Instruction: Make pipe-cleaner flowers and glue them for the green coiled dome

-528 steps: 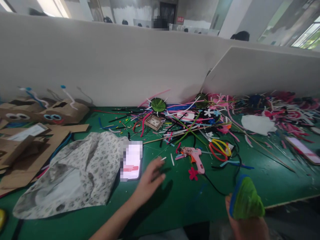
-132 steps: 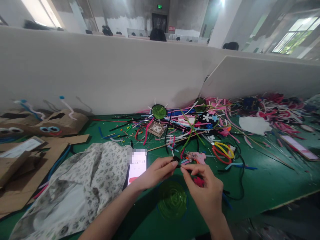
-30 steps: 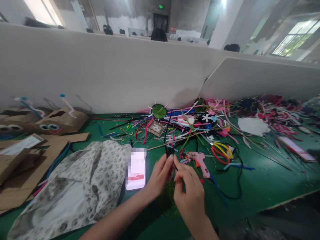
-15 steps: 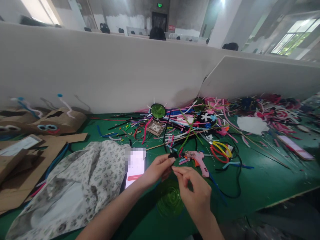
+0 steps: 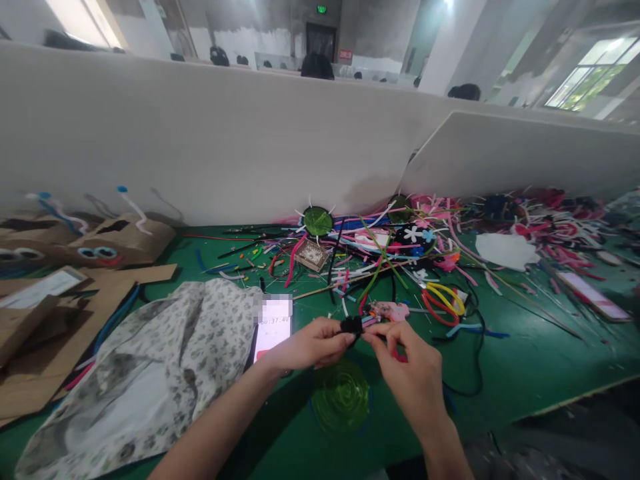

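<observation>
Lowered since half a second ago, both hands now sit above the green disc [image 5: 341,398]; left hand [image 5: 313,347] and right hand [image 5: 410,367] each pinch the black pipe cleaner [image 5: 351,325], steadying it for twisting, phone [image 5: 271,325] at nine o'clock.

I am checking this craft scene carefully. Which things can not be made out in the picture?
- Head view: black fuzzy piece, pinched by left hand and right hand; fingers cover its shape.
- Phone screen: blurred.
- Glue gun: handle behind the right hand.
- Cardboard: cut by left edge.
</observation>
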Available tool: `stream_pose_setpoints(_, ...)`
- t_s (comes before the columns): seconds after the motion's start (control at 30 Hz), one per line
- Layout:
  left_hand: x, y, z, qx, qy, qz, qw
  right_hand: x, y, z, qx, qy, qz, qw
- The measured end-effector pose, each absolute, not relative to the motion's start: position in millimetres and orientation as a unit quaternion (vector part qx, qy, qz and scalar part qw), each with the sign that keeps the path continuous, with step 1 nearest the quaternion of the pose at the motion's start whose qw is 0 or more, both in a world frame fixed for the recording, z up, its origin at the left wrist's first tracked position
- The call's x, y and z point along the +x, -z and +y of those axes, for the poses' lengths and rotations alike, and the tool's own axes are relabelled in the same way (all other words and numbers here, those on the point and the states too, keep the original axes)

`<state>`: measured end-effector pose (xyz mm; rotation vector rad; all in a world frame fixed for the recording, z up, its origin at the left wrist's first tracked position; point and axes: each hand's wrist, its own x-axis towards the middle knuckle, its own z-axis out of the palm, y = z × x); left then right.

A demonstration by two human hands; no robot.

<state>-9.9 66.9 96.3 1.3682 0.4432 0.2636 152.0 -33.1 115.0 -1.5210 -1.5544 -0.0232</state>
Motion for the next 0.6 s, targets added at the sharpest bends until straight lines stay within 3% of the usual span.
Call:
stream_pose_setpoints(0.17, -11, -102, 66, 0.626, -0.074, 0.185, 0.754, 145, -113, -35, -0.59, 0.083, -0.651, 0.47)
stream_pose_setpoints(0.37, -4, -103, 62, 0.596, -0.202, 0.257, 0.734, 144, -119, -37, -0.56, 0.115, -0.65, 0.5)
stream_pose_setpoints(0.6, -7, -112, 55, 0.681, -0.221, 0.256, 0.65, 144, -123, -38, -0.554, 0.125, -0.654, 0.499)
